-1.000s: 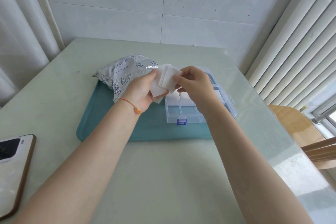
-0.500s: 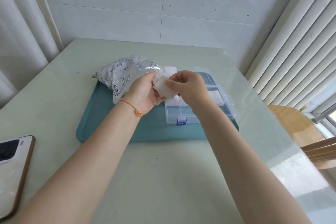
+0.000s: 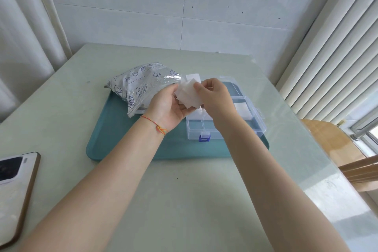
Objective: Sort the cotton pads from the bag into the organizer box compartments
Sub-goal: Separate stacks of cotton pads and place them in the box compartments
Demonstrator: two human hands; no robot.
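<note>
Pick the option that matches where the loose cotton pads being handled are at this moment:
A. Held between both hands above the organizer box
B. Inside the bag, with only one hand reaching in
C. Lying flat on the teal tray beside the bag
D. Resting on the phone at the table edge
A: the cotton pads are gripped by the left hand and pinched by the right hand, above the organizer box.

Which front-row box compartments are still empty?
Both visible ones behind the blue latch in the organizer box; the right compartment in the row behind holds cotton pads.

Pale green table (image 3: 184,200) bears a teal tray (image 3: 114,139) and, seemingly, a phone (image 3: 14,186).
</note>
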